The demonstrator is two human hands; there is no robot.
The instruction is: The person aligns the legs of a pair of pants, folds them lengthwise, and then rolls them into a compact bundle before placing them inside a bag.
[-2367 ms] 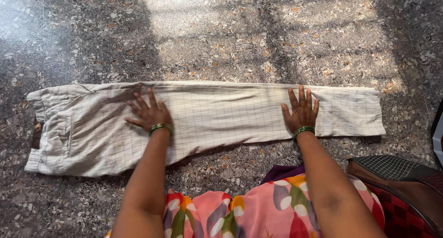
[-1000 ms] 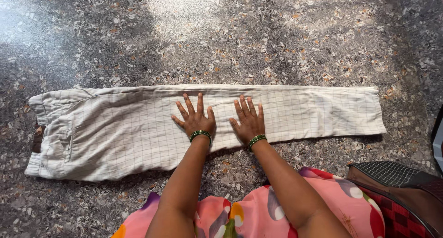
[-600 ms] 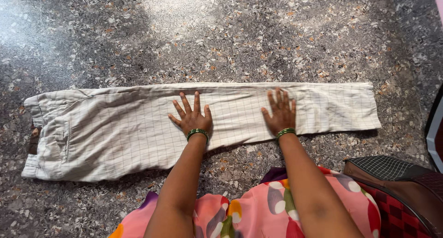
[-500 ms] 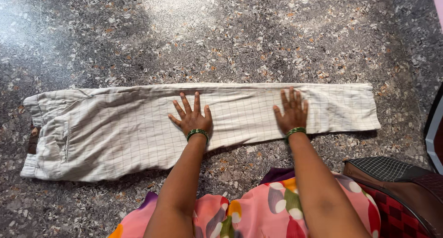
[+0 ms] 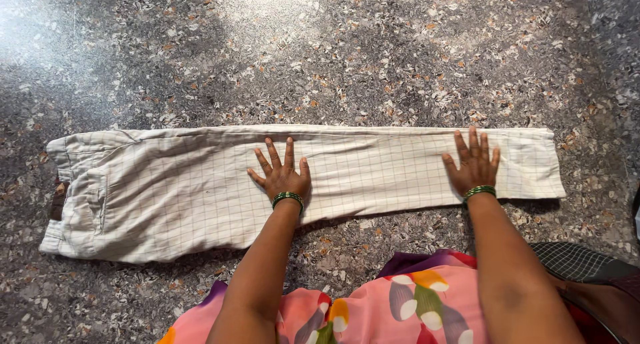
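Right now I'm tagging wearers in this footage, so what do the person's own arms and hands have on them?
Both forearms are bare, with no sleeves showing. The left hand has a stack of thin green bangles at the wrist, and the right hand has matching green bangles. No rings or gloves are visible.

A pair of cream trousers [image 5: 200, 191] with a thin grid check lies flat on the floor, folded lengthwise so one leg covers the other, stretched out sideways as a long band. The waistband and a pocket sit far out past the left hand [image 5: 283, 175], which presses palm-down on the middle of the legs. The hems end just beyond the right hand [image 5: 474, 165], spread flat near them.
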